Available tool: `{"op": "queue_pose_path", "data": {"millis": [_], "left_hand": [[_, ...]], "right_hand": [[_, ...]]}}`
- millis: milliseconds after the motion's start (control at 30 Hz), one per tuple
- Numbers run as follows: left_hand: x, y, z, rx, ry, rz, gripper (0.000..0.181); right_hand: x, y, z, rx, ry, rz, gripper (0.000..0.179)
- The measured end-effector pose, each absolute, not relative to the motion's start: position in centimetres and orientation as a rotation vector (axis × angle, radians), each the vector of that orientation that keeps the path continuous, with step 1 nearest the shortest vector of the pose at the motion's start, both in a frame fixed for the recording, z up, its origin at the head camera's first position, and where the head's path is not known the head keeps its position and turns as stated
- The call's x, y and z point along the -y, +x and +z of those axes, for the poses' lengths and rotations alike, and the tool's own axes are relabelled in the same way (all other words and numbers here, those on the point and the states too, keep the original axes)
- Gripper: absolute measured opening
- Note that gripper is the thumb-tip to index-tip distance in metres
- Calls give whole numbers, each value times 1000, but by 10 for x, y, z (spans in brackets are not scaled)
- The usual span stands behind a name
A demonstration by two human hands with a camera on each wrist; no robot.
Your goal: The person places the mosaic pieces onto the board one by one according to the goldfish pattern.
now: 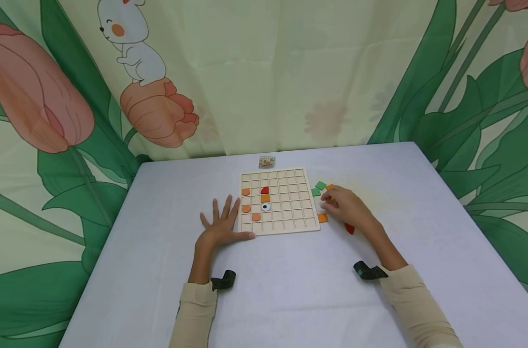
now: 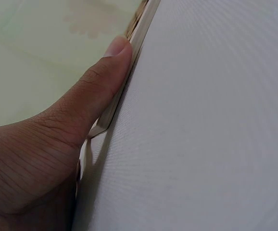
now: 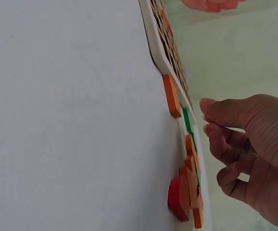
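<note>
A pale wooden grid board (image 1: pixel 285 208) lies on the table. Its cells hold orange discs (image 1: pixel 246 209), a red piece with a curved edge (image 1: pixel 265 190), an orange square (image 1: pixel 265 198) and a white eye piece (image 1: pixel 265 207). My left hand (image 1: pixel 222 227) is spread at the board's near left corner; its thumb (image 2: pixel 98 79) rests along the board's near edge. Beyond the board's right edge, my right hand (image 1: pixel 344 205) hovers over loose pieces, its fingers loosely curled and thumb close to the index finger. Nothing shows between those fingertips in the right wrist view (image 3: pixel 245 149).
Around my right hand lie green squares (image 1: pixel 321 185), an orange square (image 1: pixel 322 218) touching the board's side, and a red piece (image 1: pixel 349 228). Behind the board sits a small patterned item (image 1: pixel 266 162). A printed curtain (image 1: pixel 264 77) hangs along the back of the white table (image 1: pixel 290 299).
</note>
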State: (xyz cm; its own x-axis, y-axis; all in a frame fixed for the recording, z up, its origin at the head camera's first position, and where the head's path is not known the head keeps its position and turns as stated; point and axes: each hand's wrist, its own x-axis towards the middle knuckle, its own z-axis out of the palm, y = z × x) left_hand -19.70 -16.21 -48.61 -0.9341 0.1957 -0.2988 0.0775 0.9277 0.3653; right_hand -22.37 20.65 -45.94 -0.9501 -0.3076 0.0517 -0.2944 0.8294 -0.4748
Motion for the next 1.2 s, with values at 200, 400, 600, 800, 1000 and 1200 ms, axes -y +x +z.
{"op": "queue_pose_path", "data": {"millis": [200, 400, 600, 800, 1000, 1200], "left_hand": [[162, -197, -486, -2753, 199, 493, 121], [163, -198, -486, -2749, 201, 491, 122], [162, -197, -486, -2748, 199, 494, 121], [161, -194, -486, -2750, 206, 507, 121], [161, -193, -484, -2741, 201, 514, 121], [162, -195, -482, -2731, 188, 527, 122]], "right_hand": [[-226, -219, -459, -2982, -357, -789, 25], [-241, -219, -461, -3019, -228, -764, 28], [-252, -220, -466, -3083, -128, -803, 26], [-255, -221, -470, -3083, -53, -812, 32], [-252, -225, -473, -3048, -28, -783, 39], [-249, -231, -470, -3033, -61, -724, 28]]}}
